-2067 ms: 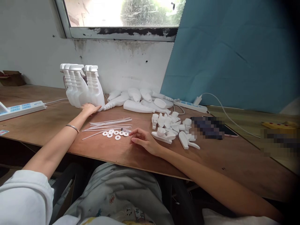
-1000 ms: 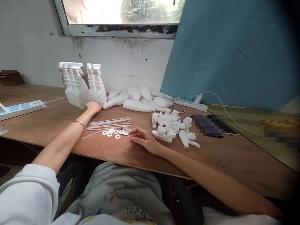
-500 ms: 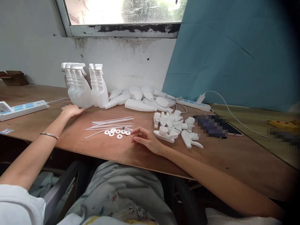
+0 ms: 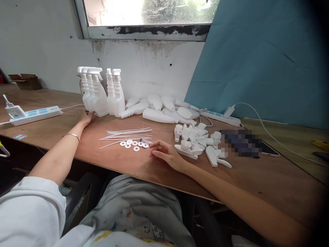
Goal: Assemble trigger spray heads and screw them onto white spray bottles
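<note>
My left hand point(image 4: 87, 117) reaches to the foot of the left group of white spray bottles point(image 4: 100, 103). Its fingers are apart and at the lower edge of these bottles; whether they press on them I cannot tell. A pair of spray bottles point(image 4: 118, 99) stands upright just to the right, with a narrow gap between. My right hand point(image 4: 168, 154) rests on the table with loosely bent, parted fingers and nothing in it. Beside its fingertips lie several white washers point(image 4: 136, 149) and thin white tubes point(image 4: 125, 137). White trigger spray heads point(image 4: 189, 147) are heaped to its right.
Bottles without heads point(image 4: 159, 116) lie in a pile by the wall. Power strips point(image 4: 43, 113) sit at the left and behind the pile, with cables. A phone point(image 4: 268, 149) lies at the right. A cardboard box point(image 4: 27, 82) stands at the far left back.
The right pair of spray bottles has shifted right, away from the left group. My left hand has left that pair and moved to the left group's base. My right hand stays put; the view turned left.
</note>
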{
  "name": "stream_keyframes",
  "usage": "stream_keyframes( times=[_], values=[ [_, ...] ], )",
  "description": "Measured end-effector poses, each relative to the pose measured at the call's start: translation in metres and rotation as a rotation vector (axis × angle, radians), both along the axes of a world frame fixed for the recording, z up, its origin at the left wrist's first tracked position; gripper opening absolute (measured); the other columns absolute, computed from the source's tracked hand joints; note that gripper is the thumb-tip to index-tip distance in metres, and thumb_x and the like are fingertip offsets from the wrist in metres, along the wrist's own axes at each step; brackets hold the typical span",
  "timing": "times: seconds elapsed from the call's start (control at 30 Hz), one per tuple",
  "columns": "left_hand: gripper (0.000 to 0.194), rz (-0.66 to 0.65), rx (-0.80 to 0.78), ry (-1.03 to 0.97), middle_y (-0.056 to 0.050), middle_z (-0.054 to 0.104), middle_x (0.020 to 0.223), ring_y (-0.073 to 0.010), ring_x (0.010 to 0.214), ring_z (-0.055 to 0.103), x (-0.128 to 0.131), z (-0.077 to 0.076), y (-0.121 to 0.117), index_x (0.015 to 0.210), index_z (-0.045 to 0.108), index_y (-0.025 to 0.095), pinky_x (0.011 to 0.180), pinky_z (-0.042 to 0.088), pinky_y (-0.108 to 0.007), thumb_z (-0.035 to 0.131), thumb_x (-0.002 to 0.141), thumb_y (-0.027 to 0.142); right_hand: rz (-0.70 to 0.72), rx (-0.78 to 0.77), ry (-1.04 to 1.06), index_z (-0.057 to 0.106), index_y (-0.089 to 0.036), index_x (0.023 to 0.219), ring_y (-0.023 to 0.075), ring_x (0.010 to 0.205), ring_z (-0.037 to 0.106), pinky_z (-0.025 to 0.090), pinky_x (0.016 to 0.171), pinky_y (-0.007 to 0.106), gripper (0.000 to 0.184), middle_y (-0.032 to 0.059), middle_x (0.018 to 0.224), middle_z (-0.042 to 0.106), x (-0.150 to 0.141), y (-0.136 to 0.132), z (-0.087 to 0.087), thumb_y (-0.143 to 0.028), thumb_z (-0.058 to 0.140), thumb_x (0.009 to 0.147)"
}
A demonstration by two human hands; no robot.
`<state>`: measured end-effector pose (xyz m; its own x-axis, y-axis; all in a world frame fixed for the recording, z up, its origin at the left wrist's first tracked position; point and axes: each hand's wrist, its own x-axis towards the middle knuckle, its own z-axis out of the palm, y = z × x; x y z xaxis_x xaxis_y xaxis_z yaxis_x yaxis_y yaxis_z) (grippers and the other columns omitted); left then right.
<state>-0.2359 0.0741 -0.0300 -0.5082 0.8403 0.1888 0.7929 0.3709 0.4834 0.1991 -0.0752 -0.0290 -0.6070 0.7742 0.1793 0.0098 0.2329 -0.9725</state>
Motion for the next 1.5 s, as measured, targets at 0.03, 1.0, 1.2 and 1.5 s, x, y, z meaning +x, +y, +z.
stream_keyframes(
  times=[0.03,1.0,1.2,1.5],
  values=[
    [0.054,0.009,0.032,-0.022,-0.019,0.047,0.118,-0.0247,0.102,0.048,0.0,0.001,0.001,0.118,0.034,0.004,0.079,0.038,-0.031,0.037,0.085,0.046,-0.001,-0.001,-0.002,0.052,-0.016,0.094,0.0128,0.071,0.057,0.043,0.068,0.028,0.03,0.0026,0.075,0.063,0.0,0.0,0.0,-0.039,0.061,0.076],
    [0.061,0.026,0.323,-0.22,-0.013,0.049,0.108,-0.0212,0.095,0.049,-0.003,-0.011,0.042,0.112,0.04,0.006,0.084,0.041,-0.037,0.066,0.07,0.043,0.016,0.021,-0.018,0.052,-0.017,0.094,0.0135,0.073,0.058,0.042,0.07,0.028,0.026,0.0023,0.075,0.062,0.001,0.0,0.002,-0.037,0.059,0.078],
    [0.066,0.022,0.328,-0.207,-0.012,0.043,0.11,-0.0203,0.094,0.046,0.002,-0.011,0.046,0.108,0.036,0.01,0.084,0.039,-0.035,0.071,0.064,0.044,0.013,0.023,-0.023,0.052,-0.016,0.094,0.0136,0.073,0.058,0.042,0.07,0.028,0.026,0.0031,0.076,0.062,0.001,0.001,0.0,-0.036,0.059,0.078],
    [0.057,0.031,0.329,-0.21,-0.008,0.043,0.101,-0.0162,0.087,0.046,0.007,-0.007,0.047,0.1,0.036,0.013,0.08,0.041,-0.032,0.072,0.065,0.04,0.016,0.016,-0.005,0.053,-0.017,0.094,0.0131,0.073,0.058,0.043,0.072,0.028,0.025,0.0023,0.075,0.062,0.001,0.001,0.0,-0.035,0.059,0.078]
  ],
)
